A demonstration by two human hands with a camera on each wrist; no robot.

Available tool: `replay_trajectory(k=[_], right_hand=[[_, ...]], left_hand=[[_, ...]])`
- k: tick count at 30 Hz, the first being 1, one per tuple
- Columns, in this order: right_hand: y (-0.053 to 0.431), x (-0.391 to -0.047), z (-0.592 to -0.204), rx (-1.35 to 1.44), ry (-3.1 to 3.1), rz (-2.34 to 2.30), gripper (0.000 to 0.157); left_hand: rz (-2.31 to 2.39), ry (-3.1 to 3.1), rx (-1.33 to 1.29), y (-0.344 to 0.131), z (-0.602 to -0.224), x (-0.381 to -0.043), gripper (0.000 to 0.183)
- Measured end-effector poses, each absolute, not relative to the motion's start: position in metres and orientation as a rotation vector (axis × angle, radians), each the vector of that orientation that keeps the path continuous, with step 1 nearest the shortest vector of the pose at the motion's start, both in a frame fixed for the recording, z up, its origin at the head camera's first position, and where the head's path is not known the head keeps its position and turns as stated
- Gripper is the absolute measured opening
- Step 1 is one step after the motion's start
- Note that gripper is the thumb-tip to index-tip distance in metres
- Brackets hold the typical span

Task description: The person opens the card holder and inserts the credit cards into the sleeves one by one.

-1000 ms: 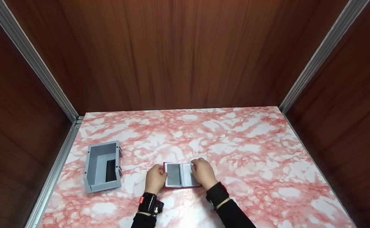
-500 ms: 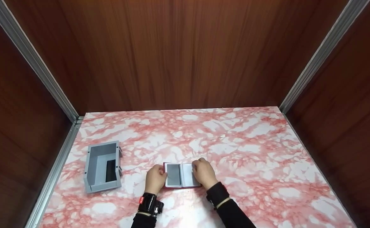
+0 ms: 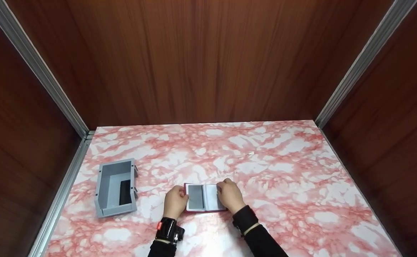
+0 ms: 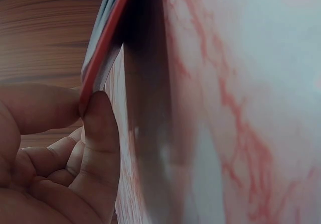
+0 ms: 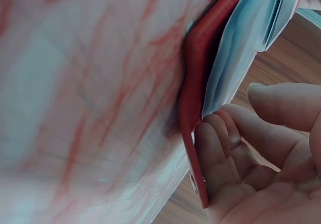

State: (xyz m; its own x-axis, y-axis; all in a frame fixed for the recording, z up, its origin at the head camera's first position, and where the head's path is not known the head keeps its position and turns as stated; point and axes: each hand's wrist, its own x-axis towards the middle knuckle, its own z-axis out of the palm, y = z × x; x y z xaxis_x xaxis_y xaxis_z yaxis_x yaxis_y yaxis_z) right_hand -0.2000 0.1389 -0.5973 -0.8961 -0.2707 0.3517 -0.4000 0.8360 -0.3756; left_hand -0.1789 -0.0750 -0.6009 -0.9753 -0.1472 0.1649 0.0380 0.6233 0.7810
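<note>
A small red card holder (image 3: 196, 197) lies spread open close over the tabletop, its clear plastic sleeves (image 5: 239, 48) facing up. My left hand (image 3: 174, 202) pinches its left cover edge between thumb and forefinger; the red rim (image 4: 106, 43) shows in the left wrist view. On the other side, my right hand (image 3: 230, 196) has curled fingers at the right cover and the sleeves' edge. Its thumb (image 5: 283, 103) is raised apart from the holder. A red strap (image 5: 194, 166) with a metal snap runs along those fingers. Part of the right page is hidden behind this hand.
A grey plastic bin (image 3: 105, 189) stands at the left of the red-and-white marbled table (image 3: 276, 164), with a black object (image 3: 125, 192) inside. Wood-grain panels (image 3: 201, 64) with metal corner posts enclose the back and sides.
The right hand's fingers have shifted very slightly toward the right edge of the card holder. The left hand, the holder and the bin keep their places.
</note>
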Motion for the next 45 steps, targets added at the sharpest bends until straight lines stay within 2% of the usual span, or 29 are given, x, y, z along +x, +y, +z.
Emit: replay_trajectory(k=[5,19,45], right_hand=[[0.1388,-0.1996,-0.5982,0.512,-2.732,0.636,0.012],[0.1383,-0.1971,-0.5973,0.522,-2.734,0.605,0.005],[0.1308,-0.1915,-0.5957,0.545,-2.804,0.718,0.008]], left_hand=[[-1.278,-2.634,0.092,-0.0750,-0.6011,-0.1788,0.022],[-1.276,-2.625,0.090,-0.0747,-0.6009,-0.1788,0.021],[-1.268,-2.634,0.068,-0.0754,-0.6026,-0.1786,0.020]])
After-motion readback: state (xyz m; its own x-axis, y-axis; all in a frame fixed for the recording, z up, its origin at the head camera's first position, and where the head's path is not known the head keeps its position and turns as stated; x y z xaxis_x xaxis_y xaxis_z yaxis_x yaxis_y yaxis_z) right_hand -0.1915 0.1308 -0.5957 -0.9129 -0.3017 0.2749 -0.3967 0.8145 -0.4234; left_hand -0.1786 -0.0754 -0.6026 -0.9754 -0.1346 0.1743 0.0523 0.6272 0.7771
